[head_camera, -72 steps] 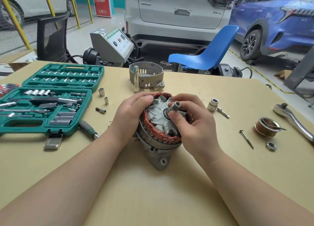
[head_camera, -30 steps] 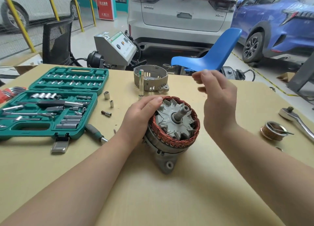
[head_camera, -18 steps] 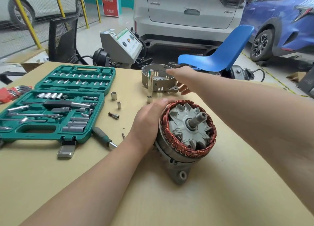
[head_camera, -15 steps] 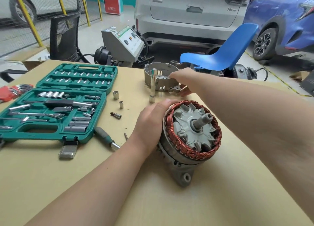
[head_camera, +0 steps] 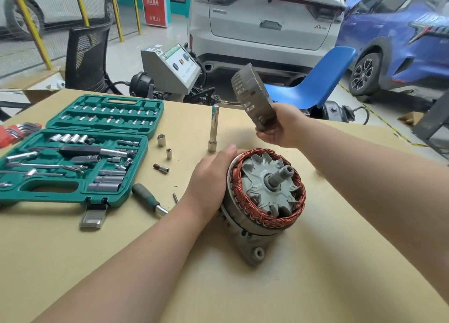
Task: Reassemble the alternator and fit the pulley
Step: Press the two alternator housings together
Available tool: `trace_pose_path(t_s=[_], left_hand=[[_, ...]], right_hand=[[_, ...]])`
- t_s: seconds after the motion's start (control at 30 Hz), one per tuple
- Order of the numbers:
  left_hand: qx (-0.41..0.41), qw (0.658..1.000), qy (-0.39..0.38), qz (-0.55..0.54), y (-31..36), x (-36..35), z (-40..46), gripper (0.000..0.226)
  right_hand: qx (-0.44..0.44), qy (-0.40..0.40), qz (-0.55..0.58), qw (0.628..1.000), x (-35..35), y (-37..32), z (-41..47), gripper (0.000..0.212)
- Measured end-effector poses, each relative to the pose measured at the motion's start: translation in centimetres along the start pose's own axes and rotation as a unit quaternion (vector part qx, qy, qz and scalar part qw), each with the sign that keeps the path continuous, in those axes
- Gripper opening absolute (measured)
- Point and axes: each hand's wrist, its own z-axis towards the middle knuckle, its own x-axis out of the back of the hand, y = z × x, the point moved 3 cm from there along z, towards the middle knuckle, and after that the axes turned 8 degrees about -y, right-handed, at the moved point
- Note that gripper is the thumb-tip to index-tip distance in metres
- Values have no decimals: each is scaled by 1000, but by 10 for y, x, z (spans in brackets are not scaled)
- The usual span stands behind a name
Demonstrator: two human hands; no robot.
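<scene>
Fitting the grey slotted cast-metal end cover [head_camera: 252,101] over the open alternator body [head_camera: 263,196] is judged to be the step in hand. The cover is held in the air, tilted on edge, above and just behind the body; the right hand [head_camera: 279,130] is closed around its lower rim. The left hand [head_camera: 211,184] is pressed flat against the left side of the body, which is stood on the pale wooden table [head_camera: 315,286] with the ring of copper windings [head_camera: 245,208] and the steel rotor shaft [head_camera: 281,175] facing up.

For a good fit, the cover should be turned level, open side down, before it is lowered. The centre bore should be lined up with the shaft first, and the cover's lugs matched to the grey mounting ear [head_camera: 257,252] side of the housing, so that the bolt holes meet. It should be let down squarely; if it is cocked, the windings could be scraped. The body should be steadied by the left hand until the cover is seated all round.

A tall chrome socket [head_camera: 213,128] is standing upright just behind the left hand and could be knocked over. The pulley is not in view.
</scene>
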Motion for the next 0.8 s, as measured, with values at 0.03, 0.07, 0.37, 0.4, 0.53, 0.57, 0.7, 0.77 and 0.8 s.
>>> trace_pose_path(t_s=[0.03, 0.07, 0.37, 0.4, 0.53, 0.57, 0.7, 0.77, 0.8], left_hand=[[2, 1000, 2, 0, 0, 0, 0, 52], [3, 1000, 5, 1, 1, 0, -1, 52], [15, 1000, 14, 4, 6, -2, -4, 51], [14, 1000, 15, 3, 6, -2, -5, 50], [25, 999, 19, 10, 7, -3, -6, 51], [24, 1000, 18, 10, 7, -3, -6, 51], [26, 999, 25, 1, 7, -3, -7, 49], [44, 998, 43, -13, 4, -1, -5, 45], [65, 996, 53, -34, 2, -1, -3, 42]], right_hand=[[2, -30, 39, 999, 6, 1, -13, 41], [-3, -65, 76, 995, 11, 4, -28, 43], [1, -273, 257, 927, 54, 59, -142, 51], [8, -287, 267, 920, 59, 65, -148, 51], [33, -355, 312, 881, 70, 89, -162, 54], [38, -368, 320, 872, 72, 91, -163, 54], [88, -319, 269, 905, 83, 96, -160, 62], [120, -273, 228, 927, 84, 95, -160, 55], [131, -252, 216, 934, 82, 95, -161, 51]])
